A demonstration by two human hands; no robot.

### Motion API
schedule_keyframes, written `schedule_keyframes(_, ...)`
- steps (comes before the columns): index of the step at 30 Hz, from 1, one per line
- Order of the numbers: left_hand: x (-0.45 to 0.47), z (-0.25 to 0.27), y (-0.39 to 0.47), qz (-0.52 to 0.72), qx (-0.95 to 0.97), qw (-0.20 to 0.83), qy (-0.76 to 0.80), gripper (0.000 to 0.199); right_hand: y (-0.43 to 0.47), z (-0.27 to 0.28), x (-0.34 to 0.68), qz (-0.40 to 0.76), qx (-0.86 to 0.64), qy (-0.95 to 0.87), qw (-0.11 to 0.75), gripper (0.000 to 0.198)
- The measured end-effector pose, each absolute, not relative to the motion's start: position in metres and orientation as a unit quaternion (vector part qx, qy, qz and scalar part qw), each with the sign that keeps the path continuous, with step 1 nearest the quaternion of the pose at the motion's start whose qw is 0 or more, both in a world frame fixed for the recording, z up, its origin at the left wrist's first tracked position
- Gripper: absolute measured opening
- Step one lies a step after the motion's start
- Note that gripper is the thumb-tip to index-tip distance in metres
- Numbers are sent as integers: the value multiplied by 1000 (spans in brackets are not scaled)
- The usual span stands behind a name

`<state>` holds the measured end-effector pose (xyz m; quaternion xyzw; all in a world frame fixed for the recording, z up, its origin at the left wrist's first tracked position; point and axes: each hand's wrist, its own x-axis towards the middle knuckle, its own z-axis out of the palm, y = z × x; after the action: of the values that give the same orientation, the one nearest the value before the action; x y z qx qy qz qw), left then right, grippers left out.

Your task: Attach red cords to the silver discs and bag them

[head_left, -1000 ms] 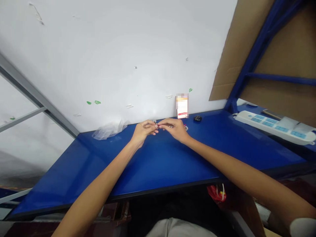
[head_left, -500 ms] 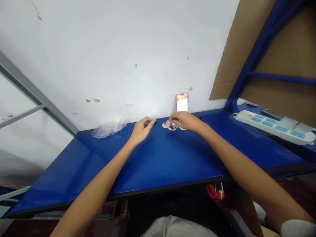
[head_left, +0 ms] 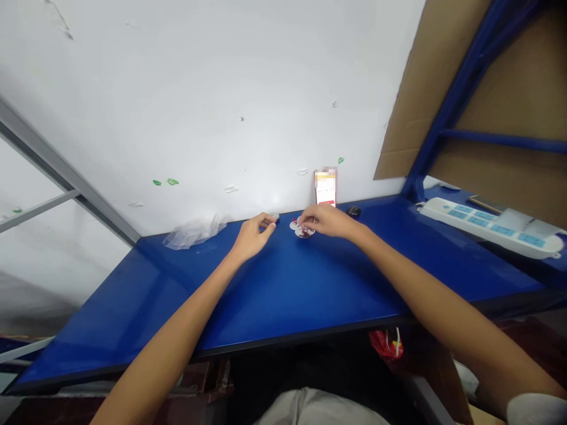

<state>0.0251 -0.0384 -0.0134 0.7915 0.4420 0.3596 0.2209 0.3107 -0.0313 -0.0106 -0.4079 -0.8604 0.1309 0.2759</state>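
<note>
The two hands are held well apart from each other over the far half of the blue worktop [head_left: 270,295]. The fingertips of the right hand [head_left: 302,224] are lowered onto a cluster of small pale discs [head_left: 303,233] with red and dark pieces on them, set near the back edge, right of its middle; whether anything is pinched there cannot be told, as the discs are partly covered by the hand. The left hand [head_left: 273,223] is placed to the left of the discs, its thumb and fingers curved toward a small pale round piece [head_left: 275,216] at the back edge. Whether that piece is gripped or merely touched cannot be made out.

A phone [head_left: 326,188] with a lit screen is propped upright against the white wall [head_left: 266,71] behind the right hand, its lower end partly hidden. A small black object [head_left: 353,212] is seen just right of it, near the back edge. Crumpled clear plastic [head_left: 192,234] is spread near the far left corner, and a white power strip [head_left: 456,219] is laid beside the right edge.
</note>
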Motion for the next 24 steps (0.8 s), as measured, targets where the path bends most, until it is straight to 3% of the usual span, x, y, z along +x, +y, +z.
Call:
schedule_keyframes(9, 24, -17, -35, 341, 816, 182, 430, 22, -33, -28, 291, -5, -434, -874, 217, 17)
schedule_keyframes(15, -16, 2, -18, 236, 853, 67, 460, 24, -47, -13, 291, 14, -433, -855, 287, 17)
schedule_keyframes(19, -48, 10, -5, 116, 876, 109, 456, 20, -55, -12, 281, 28, -416, -861, 292, 16)
schedule_keyframes(24, -48, 1, 1, 102, 884, 172, 422, 13, -59, -26, 265, 34, -394, -872, 287, 16)
